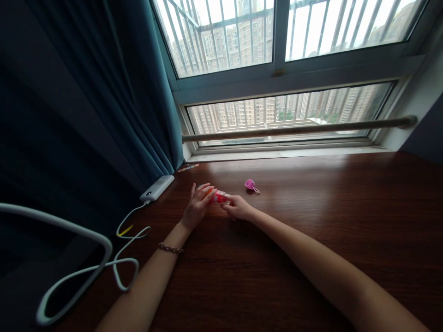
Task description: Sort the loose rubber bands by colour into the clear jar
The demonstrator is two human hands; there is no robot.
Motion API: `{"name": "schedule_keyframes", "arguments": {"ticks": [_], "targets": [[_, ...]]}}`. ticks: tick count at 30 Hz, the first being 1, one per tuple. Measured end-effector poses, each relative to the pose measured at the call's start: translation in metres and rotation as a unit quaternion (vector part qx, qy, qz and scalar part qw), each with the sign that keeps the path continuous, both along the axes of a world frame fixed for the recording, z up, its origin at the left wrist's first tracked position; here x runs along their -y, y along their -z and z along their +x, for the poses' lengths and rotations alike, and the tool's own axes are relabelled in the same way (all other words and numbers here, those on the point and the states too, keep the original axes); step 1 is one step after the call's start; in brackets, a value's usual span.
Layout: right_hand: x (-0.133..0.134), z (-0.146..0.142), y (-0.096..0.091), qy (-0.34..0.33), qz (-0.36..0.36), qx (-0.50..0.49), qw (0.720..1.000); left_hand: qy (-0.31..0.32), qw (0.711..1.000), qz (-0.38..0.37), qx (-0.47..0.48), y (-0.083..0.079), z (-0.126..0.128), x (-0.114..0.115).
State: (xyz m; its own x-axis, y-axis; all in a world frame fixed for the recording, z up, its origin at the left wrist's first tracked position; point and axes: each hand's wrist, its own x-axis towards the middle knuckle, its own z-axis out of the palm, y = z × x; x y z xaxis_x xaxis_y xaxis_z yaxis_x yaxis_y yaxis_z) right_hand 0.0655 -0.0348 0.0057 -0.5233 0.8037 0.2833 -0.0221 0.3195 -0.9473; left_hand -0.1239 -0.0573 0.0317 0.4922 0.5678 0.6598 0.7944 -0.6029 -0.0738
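Both my hands meet on a small clear bottle with red and orange inside (219,198), held just above the dark wooden table (311,221). My left hand (197,206) wraps its fingers round the bottle's left end. My right hand (238,207) pinches the right end. A small pink cap with a loop (250,185) lies on the wood just behind and to the right of my right hand. A bead bracelet sits on my left wrist (170,248).
A white power bank (157,187) lies at the table's left edge, with white and yellow cables (128,226) trailing off it. A teal curtain (114,92) hangs at the left. A window with a rail (297,129) runs along the back.
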Motion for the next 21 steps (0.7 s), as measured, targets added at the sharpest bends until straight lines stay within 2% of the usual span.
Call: {"name": "schedule_keyframes", "arguments": {"ticks": [3, 5, 9, 14, 21], "targets": [[-0.003, 0.003, -0.001, -0.029, 0.009, 0.009, 0.999, -0.006, 1.000, -0.003, 0.006, 0.004, -0.003, -0.004], [-0.004, 0.002, 0.001, -0.015, 0.011, 0.007, 1.000, -0.014, 1.000, -0.003, 0.010, 0.007, -0.004, -0.005], [-0.004, -0.001, 0.005, 0.050, 0.020, 0.004, 0.999, -0.018, 1.000, -0.004, 0.015, 0.009, -0.003, -0.006], [0.008, 0.000, 0.000, 0.181, 0.114, 0.021, 0.977, 0.010, 0.999, -0.012, 0.039, 0.009, 0.002, -0.005], [0.024, 0.007, -0.006, 0.238, 0.140, 0.034, 0.961, 0.022, 0.997, -0.019, 0.068, 0.014, 0.012, -0.005]]}}
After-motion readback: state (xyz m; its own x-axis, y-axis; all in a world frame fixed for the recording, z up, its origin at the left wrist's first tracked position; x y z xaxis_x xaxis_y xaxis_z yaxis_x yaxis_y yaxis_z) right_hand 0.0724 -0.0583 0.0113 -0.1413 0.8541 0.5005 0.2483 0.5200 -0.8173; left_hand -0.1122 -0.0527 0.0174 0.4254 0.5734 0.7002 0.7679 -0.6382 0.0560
